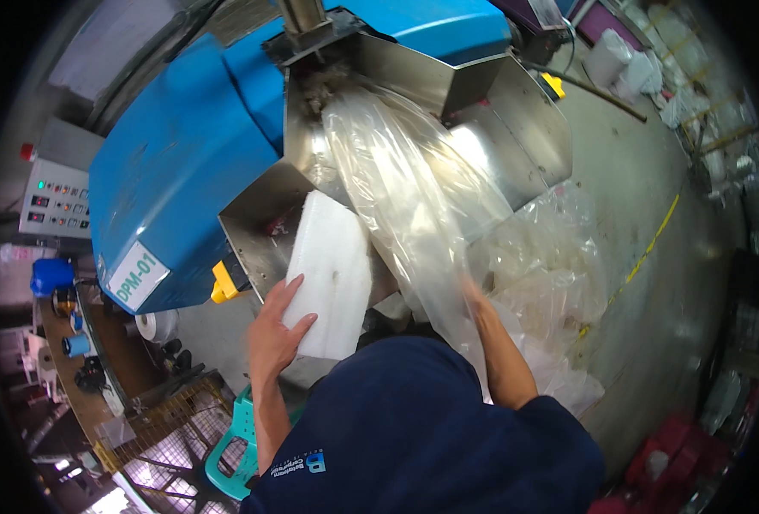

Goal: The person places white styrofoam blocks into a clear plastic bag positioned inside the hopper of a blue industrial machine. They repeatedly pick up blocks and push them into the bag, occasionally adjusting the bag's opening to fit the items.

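Note:
My left hand (275,332) grips the edge of a white foam block (332,274), with two digits showing on its upper face. The block's far end rests on the left side of a metal feed tray (259,214). A long clear plastic film (414,197) runs from the tray's throat at the back down toward my body. My right hand (472,295) is against the film's right edge, its fingers hidden by the plastic. The film hangs down past my right forearm.
A large blue machine (182,163) carries the tray, with yellow-capped parts (224,283) at the tray's sides. A control panel (54,201) stands at left. More clear plastic (551,283) is heaped on the floor at right. A teal plastic chair (241,441) and a caged fan (170,454) are lower left.

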Demonstrator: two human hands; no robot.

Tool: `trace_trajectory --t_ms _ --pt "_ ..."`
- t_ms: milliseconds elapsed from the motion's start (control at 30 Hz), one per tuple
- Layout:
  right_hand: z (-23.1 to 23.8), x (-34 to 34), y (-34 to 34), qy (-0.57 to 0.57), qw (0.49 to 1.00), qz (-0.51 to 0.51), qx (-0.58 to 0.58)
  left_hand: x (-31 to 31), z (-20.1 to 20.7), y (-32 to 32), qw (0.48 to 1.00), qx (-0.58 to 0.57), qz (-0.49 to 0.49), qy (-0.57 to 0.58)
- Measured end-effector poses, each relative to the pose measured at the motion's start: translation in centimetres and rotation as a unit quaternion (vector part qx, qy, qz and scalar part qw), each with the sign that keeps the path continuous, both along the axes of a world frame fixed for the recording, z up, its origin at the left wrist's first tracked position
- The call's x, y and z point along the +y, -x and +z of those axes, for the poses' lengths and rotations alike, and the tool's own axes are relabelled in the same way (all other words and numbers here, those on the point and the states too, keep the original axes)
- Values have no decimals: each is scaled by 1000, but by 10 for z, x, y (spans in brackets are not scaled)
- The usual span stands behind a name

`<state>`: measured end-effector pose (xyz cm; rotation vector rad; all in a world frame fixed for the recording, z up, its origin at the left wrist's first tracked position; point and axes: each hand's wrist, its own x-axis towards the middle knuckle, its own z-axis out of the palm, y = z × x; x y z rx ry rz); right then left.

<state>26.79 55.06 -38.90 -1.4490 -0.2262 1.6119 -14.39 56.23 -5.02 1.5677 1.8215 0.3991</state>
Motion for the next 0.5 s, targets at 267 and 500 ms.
trace_trajectory --t_ms 267,500 --pt "294 110 -53 -209 947 180 -164 -6 -10 6 999 22 -6 -28" --pt "346 239 -32 -284 903 215 -241 -12 -16 8 998 55 3 -44"
